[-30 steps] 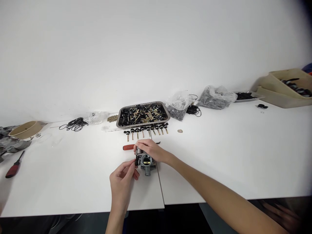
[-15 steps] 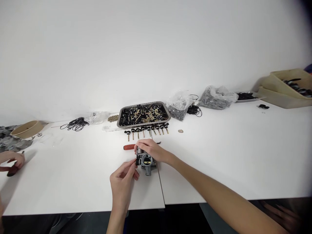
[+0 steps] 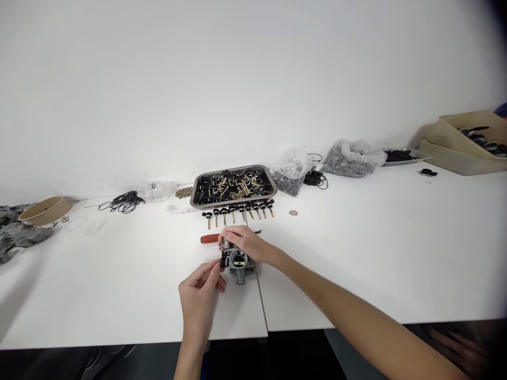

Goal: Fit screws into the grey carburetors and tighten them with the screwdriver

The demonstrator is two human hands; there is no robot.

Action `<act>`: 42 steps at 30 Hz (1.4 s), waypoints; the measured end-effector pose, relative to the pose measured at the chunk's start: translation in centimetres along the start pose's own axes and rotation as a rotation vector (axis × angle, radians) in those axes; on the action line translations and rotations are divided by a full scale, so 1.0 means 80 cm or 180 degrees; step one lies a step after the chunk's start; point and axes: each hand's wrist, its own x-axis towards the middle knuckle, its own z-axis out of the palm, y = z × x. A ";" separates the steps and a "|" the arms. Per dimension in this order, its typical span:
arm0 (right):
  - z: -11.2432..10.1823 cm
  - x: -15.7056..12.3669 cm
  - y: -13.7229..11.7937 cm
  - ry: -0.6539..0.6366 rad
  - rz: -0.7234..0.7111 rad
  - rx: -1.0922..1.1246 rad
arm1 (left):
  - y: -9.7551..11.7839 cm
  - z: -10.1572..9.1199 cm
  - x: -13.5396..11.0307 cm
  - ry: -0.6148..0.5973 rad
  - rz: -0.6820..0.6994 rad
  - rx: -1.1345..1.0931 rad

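Observation:
A small grey metal carburetor [image 3: 238, 264] stands on the white table [image 3: 356, 253] in front of me. My right hand [image 3: 245, 244] grips its top and back. My left hand [image 3: 200, 295] pinches a black knob [image 3: 224, 262] on the carburetor's left side with thumb and fingers. Behind the right hand lies a screwdriver with an orange-red handle [image 3: 209, 239]. Further back, a row of several black-headed brass screws [image 3: 237, 210] lies in front of a metal tray [image 3: 194, 196] filled with black and brass parts.
Black rubber rings [image 3: 121, 201] and a clear bag [image 3: 160, 190] lie at the back left, with a tan bowl [image 3: 41, 210] and grey cloth [image 3: 18, 235] far left. Bags of small parts [image 3: 350, 157] and beige bins [image 3: 463, 142] stand at the back right. A small washer [image 3: 293, 213] lies loose.
Another person's hand came in at the far left and took away the red-handled screwdriver that lay there. My own hands stayed on the carburetor.

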 end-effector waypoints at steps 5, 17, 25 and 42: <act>0.000 0.000 -0.001 0.0005 0.0003 -0.0035 | 0.003 0.003 -0.002 0.0102 0.0085 0.0110; 0.001 0.000 -0.001 -0.0049 0.0001 0.0105 | 0.002 0.004 -0.007 0.0315 0.0596 0.0601; 0.000 -0.001 -0.003 -0.0037 0.0022 0.0091 | 0.004 0.009 -0.012 0.0414 0.0763 0.0696; -0.001 0.001 0.001 -0.0121 0.0035 0.0288 | -0.002 0.003 -0.009 0.0376 0.0732 0.0651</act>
